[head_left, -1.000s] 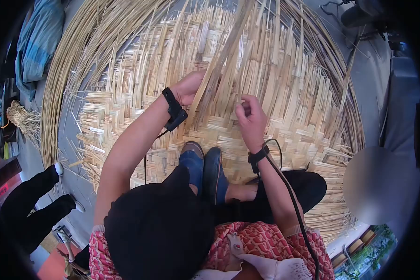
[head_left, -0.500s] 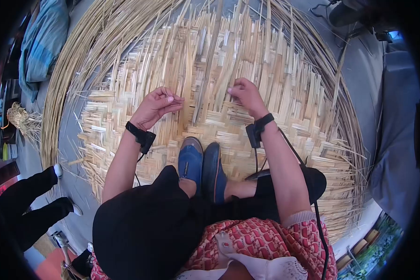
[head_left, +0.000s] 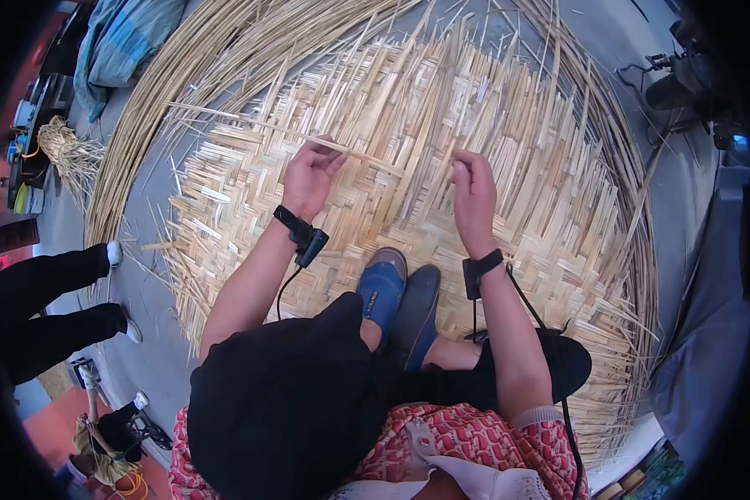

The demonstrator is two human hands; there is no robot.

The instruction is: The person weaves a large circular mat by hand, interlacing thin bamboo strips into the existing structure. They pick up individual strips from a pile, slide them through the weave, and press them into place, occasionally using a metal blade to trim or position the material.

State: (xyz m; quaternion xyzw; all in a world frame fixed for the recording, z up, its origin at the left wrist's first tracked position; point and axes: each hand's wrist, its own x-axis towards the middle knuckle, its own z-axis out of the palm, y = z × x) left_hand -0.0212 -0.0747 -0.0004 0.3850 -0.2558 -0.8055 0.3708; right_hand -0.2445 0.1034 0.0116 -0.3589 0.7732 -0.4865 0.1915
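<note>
Flat, straw-coloured plant-fibre strip [head_left: 279, 130]: long axis runs from upper left of the frame down towards centre, above the pale, herringbone-woven mat [head_left: 354, 198]. Half a second earlier, no crosswise strip extended from the left hand [head_left: 311, 177]; its thumb and fingers now pinch one. Right hand [head_left: 475, 192]: fingertips drawn together; grip cannot be determined. Strip appears narrow, nearly straight.

We note a woody, matt strip [head_left: 258, 123] in our left hand [head_left: 311, 179]. Below right hand [head_left: 476, 196], woven mat [head_left: 350, 207]: plant fibre, rough-edged.
</note>
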